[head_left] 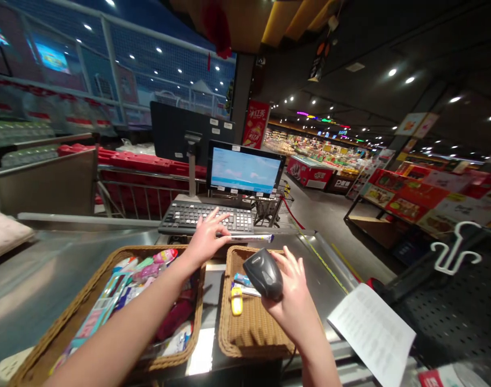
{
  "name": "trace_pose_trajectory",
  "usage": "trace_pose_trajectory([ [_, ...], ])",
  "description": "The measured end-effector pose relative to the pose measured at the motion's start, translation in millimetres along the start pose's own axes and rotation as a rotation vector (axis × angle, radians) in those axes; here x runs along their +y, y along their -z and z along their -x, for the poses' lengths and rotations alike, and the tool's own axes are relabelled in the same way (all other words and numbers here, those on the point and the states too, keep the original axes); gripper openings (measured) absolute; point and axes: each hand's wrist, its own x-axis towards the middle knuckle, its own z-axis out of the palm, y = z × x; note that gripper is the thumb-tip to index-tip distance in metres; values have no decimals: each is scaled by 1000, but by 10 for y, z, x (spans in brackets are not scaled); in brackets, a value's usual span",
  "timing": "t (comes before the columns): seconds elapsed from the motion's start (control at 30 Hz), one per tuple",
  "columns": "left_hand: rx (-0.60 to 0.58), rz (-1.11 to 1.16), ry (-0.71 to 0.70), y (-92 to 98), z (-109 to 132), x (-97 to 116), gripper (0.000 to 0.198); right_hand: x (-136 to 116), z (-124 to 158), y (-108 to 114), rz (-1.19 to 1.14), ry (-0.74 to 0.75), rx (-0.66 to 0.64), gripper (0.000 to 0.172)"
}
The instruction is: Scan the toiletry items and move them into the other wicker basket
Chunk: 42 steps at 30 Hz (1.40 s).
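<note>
My left hand (208, 236) is over the black keyboard (181, 215) with its fingers spread across the keys. A slim white and dark-blue packet (251, 237) sticks out to the right from beside its thumb; whether the thumb touches it I cannot tell. My right hand (291, 290) is wrapped round a black barcode scanner (265, 273), held above the smaller wicker basket (225, 336). In that basket are a yellow item (237, 301) and a small blue packet (242, 279). The larger wicker basket (199, 322), partly hidden by my left forearm, is full of mixed packaged goods.
Behind the keyboard stand a lit screen (245, 169) and a dark monitor seen from the back (168, 131). A printed sheet (374, 330) lies at the right, near a white hook (455, 250). Shopping carts (128, 188) are beyond the metal counter (120, 234).
</note>
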Motion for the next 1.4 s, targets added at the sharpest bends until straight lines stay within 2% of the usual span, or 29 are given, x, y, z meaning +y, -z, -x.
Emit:
trace_pose_trajectory([
  [0.3,42,-28,106,507,332,-306,14,-409,-135,-218,-26,117,-98,61],
  [0.47,65,-45,149,733,516,-518,14,-594,-201,-339,-48,174,-103,58],
  [0.67,78,-35,207,940,678,-622,16,-790,-252,-415,-55,202,-141,59],
  [0.97,59,-51,281,1092,871,-795,15,-931,-281,-499,-66,193,-176,57],
  [1.4,55,-142,489,1057,1430,-1426,12,-996,-303,-669,-116,160,-246,54],
])
